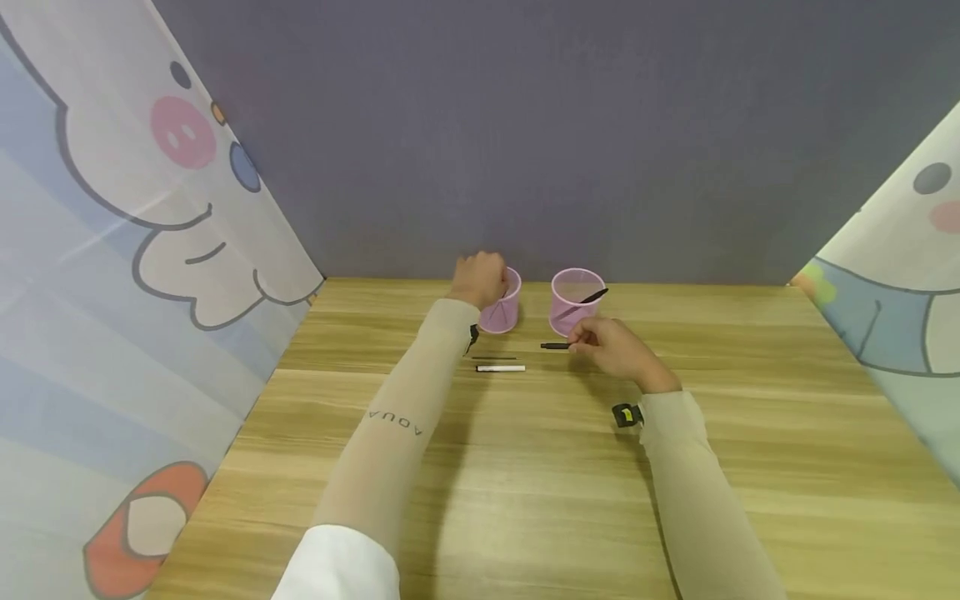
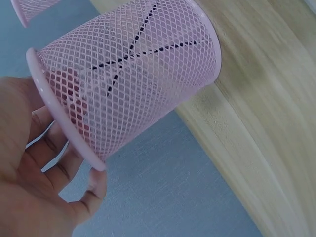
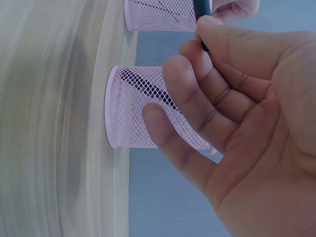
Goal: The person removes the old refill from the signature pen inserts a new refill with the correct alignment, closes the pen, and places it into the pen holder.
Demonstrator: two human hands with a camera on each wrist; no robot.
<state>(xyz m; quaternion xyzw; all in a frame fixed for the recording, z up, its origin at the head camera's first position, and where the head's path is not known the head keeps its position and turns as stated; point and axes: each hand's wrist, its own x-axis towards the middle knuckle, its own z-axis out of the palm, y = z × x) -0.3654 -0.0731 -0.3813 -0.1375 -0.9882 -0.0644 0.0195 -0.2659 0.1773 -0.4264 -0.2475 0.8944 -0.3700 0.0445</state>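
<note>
Okay, right hand (image 1: 617,347) pinched black pen (image 1: 553,346), thumb to fingertip, just in front of right mesh cup (image 1: 562,302). Left hand (image 1: 480,280) was dipped into left mesh cup (image 1: 512,310), left of right mesh cup; couldn't tell if pinching. Wood-grain table (image 1: 525,492) lay below; grey wall (image 1: 525,133) stood behind right mesh cup.
</note>
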